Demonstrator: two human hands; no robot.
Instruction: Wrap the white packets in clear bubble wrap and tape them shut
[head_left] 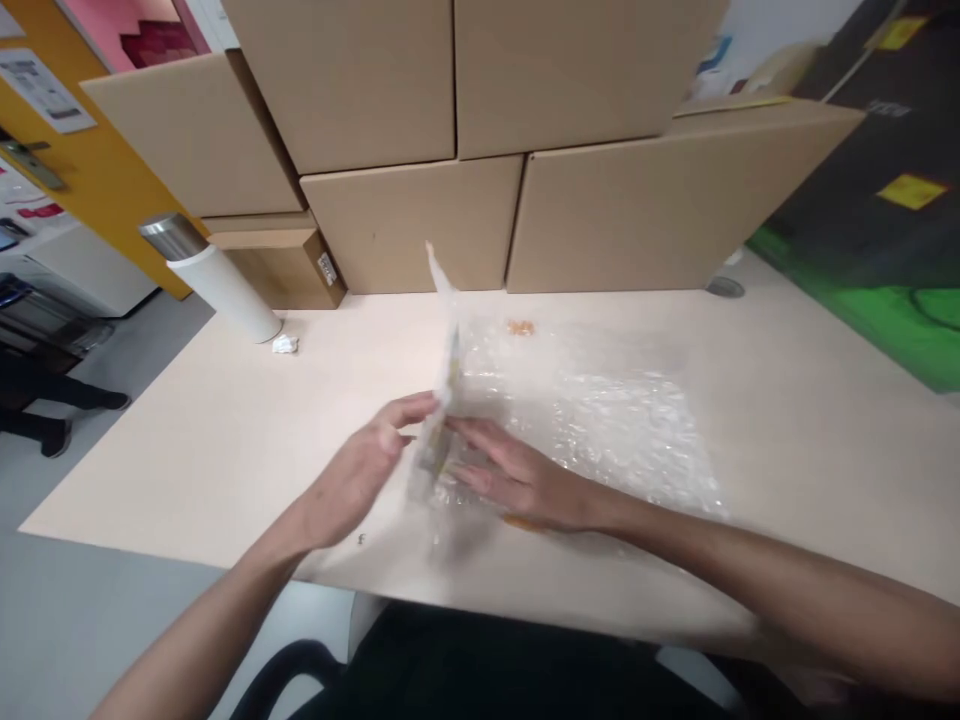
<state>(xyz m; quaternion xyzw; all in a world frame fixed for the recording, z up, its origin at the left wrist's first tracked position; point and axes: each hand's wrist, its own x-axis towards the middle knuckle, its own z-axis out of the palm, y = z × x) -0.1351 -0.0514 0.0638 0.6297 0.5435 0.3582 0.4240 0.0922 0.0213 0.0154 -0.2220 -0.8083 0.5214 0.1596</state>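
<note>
Between my hands a thin, flat packet (pixel 436 440) in clear plastic stands nearly on edge, blurred by motion. My left hand (pixel 356 475) holds it from the left, fingertips against its face and thumb close by. On the other side my right hand (pixel 521 475) presses its fingers against the packet; some fingertips are hidden behind it. What lies inside the packet is too blurred to name. A sheet of clear bubble wrap (pixel 637 430) spreads over the table to the right, partly under my right forearm.
Large cardboard boxes (pixel 405 230) form a wall along the back of the table (pixel 352 365). A white bottle (pixel 225 290) with a metal cap and a crumpled white scrap (pixel 285 344) stand at the left. Small orange pieces (pixel 520 327) lie near the wrap's far edge.
</note>
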